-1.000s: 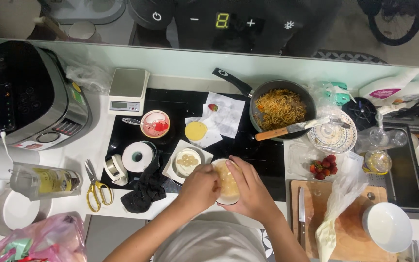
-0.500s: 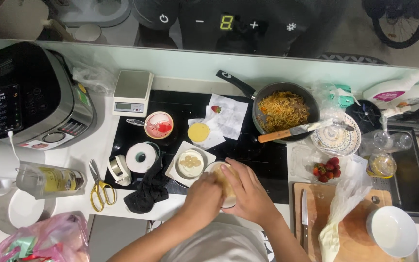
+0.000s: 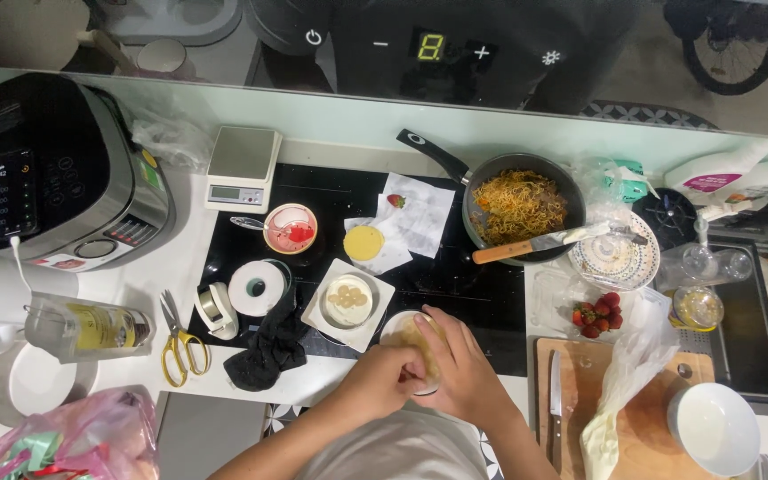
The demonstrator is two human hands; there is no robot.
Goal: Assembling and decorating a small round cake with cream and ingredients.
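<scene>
Pale jar point(image 3: 415, 351) stays gripped by both closed hands, left point(image 3: 375, 382), right point(image 3: 464, 378), unmoved; pan point(image 3: 522, 206) at 1 o'clock.

Both hands have closed tighter over the small jar point(image 3: 412, 351): the left hand point(image 3: 375, 382) now covers its near side, the right hand point(image 3: 460, 369) wraps its far side.
</scene>
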